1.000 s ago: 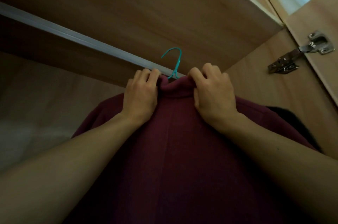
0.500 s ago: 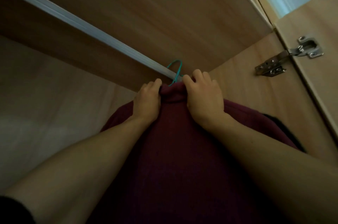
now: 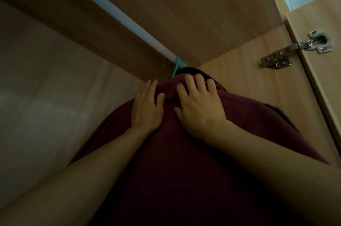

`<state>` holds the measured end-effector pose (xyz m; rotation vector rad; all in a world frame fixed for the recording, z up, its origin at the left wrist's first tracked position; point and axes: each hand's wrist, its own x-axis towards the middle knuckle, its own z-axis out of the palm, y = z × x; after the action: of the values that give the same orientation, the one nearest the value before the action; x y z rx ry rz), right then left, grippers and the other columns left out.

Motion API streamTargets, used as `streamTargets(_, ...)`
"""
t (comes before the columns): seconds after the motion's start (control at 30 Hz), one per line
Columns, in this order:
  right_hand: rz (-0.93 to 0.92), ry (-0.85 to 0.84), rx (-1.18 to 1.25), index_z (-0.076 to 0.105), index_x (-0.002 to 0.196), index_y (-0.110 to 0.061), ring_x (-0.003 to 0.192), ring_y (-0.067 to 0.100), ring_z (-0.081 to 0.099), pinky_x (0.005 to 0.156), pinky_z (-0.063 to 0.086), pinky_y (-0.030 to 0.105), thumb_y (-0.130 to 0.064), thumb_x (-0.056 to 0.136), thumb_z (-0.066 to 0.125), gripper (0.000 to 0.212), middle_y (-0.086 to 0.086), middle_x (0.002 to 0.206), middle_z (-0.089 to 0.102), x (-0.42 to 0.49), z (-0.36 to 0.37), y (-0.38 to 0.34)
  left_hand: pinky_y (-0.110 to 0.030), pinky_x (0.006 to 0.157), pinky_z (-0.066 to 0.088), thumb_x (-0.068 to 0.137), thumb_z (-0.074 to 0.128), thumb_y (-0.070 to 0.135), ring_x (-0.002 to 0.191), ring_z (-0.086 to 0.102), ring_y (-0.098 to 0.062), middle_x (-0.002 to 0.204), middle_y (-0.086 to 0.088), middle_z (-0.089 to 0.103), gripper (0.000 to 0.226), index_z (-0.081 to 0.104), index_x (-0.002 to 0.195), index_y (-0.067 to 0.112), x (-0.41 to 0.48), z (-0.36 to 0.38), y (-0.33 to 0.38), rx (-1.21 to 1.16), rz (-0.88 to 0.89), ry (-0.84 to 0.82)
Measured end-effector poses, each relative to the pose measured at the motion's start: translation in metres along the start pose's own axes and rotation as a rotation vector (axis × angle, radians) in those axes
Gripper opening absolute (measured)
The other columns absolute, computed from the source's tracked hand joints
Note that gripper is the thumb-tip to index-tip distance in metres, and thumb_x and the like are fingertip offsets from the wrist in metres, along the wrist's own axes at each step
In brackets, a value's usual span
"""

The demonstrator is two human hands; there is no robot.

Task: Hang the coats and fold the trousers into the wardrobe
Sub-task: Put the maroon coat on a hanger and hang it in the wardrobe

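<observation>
One maroon coat [image 3: 175, 155] hangs on teal hanger hook [image 3: 176, 65]. Hook looped over white rail [image 3: 114, 13], near rail's far right end. Collar just under hook, straight ahead of both hands; shoulders spread left and right.

Left hand [image 3: 147, 109] flat on collar's left side, fingers straight. Right hand [image 3: 199, 107] spread over collar top, fingertips nearer hook. Neither grips.

Dark garment [image 3: 190, 71] just behind coat.

Judgement: coat hung; next, lift hands clear.
</observation>
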<state>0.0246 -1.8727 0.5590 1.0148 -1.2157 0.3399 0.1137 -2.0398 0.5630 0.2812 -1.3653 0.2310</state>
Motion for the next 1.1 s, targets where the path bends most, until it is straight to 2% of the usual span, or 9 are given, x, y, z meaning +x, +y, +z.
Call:
streamTargets(0.1, -0.039, -0.143, -0.107, -0.002, 0.157, -0.016, 0.149, 0.040, -0.015, 0.118, -0.003, 0.062, -0.063, 0.098, 0.020, 0.079, 0.014, 0.164, -0.011, -0.021, 0.002, -0.003, -0.043, 0.124, 0.007, 0.092, 0.021, 0.069, 0.153, 0.000, -0.020, 0.167, -0.004, 0.003, 0.080, 0.006, 0.159, 0.026, -0.021, 0.005, 0.005, 0.050, -0.065, -0.112)
streamTargets(0.2, -0.051, -0.169, -0.170, -0.010, 0.156, -0.018, 0.146, 0.039, -0.027, 0.114, -0.008, 0.067, -0.068, 0.096, 0.016, 0.082, 0.013, 0.162, -0.022, -0.028, 0.012, 0.004, -0.053, 0.120, 0.002, 0.095, 0.026, 0.070, 0.153, -0.010, -0.020, 0.167, 0.002, -0.012, 0.080, -0.004, 0.158, 0.030, -0.033, 0.020, 0.010, 0.061, -0.129, -0.190)
streamTargets(0.37, -0.064, -0.217, -0.293, -0.004, 0.158, -0.015, 0.144, 0.042, -0.028, 0.112, -0.010, 0.069, -0.068, 0.095, 0.014, 0.084, 0.016, 0.162, -0.021, -0.036, 0.030, 0.002, -0.062, 0.120, 0.008, 0.096, 0.027, 0.068, 0.153, -0.010, -0.021, 0.163, 0.008, -0.026, 0.077, -0.006, 0.157, 0.034, -0.037, 0.034, 0.014, 0.045, -0.245, -0.474)
streamTargets(0.5, -0.064, -0.277, -0.193, -0.003, 0.158, -0.027, 0.144, 0.042, -0.030, 0.112, -0.013, 0.068, -0.072, 0.092, 0.016, 0.082, 0.014, 0.163, -0.020, -0.064, 0.018, -0.019, -0.063, 0.119, -0.001, 0.096, 0.026, 0.069, 0.153, -0.012, -0.023, 0.165, 0.007, -0.019, 0.072, -0.009, 0.154, 0.046, -0.076, 0.002, 0.023, 0.017, -0.346, -0.500)
streamTargets(0.67, -0.102, -0.408, -0.096, -0.009, 0.156, -0.035, 0.142, 0.043, -0.032, 0.109, -0.014, 0.069, -0.081, 0.086, 0.016, 0.087, 0.014, 0.161, -0.027, -0.130, 0.012, -0.062, -0.062, 0.118, -0.008, 0.091, 0.023, 0.075, 0.152, -0.017, -0.022, 0.165, 0.005, -0.020, 0.076, -0.018, 0.151, 0.050, -0.193, -0.045, 0.012, 0.117, -0.295, -0.604)
streamTargets(0.8, -0.194, -0.557, -0.069, -0.010, 0.155, -0.035, 0.139, 0.044, -0.038, 0.105, -0.017, 0.072, -0.082, 0.085, 0.019, 0.090, 0.014, 0.157, -0.034, -0.180, 0.011, -0.096, -0.071, 0.113, -0.009, 0.087, 0.011, 0.079, 0.149, -0.026, -0.026, 0.164, 0.003, -0.024, 0.077, -0.026, 0.148, 0.049, -0.265, -0.065, 0.012, 0.301, -0.351, -0.676)
streamTargets(0.9, -0.218, -0.596, -0.077, -0.014, 0.154, -0.035, 0.138, 0.044, -0.039, 0.104, -0.020, 0.072, -0.083, 0.085, 0.022, 0.092, 0.014, 0.156, -0.036, -0.209, 0.006, -0.107, -0.076, 0.109, -0.006, 0.085, 0.008, 0.080, 0.147, -0.030, -0.031, 0.162, 0.001, -0.027, 0.079, -0.027, 0.147, 0.047, -0.304, -0.071, 0.021, 0.366, -0.421, -0.700)
streamTargets(1.0, -0.235, -0.583, -0.087, -0.017, 0.151, -0.036, 0.140, 0.044, -0.036, 0.105, -0.021, 0.072, -0.085, 0.083, 0.018, 0.091, 0.014, 0.158, -0.033, -0.233, 0.008, -0.104, -0.077, 0.108, -0.002, 0.084, 0.007, 0.082, 0.146, -0.032, -0.031, 0.160, 0.001, -0.033, 0.080, -0.027, 0.147, 0.048, -0.334, -0.071, 0.031, 0.300, -0.525, -0.724)
streamTargets(1.1, -0.220, -0.582, -0.113, 0.002, 0.156, -0.039, 0.146, 0.043, -0.023, 0.111, -0.013, 0.070, -0.085, 0.076, 0.006, 0.092, 0.014, 0.163, -0.016, -0.244, 0.006, -0.096, -0.076, 0.109, -0.001, 0.086, 0.013, 0.082, 0.147, -0.031, -0.025, 0.159, 0.005, -0.035, 0.078, -0.025, 0.147, 0.052, -0.358, -0.069, 0.034, 0.141, -0.625, -0.830)
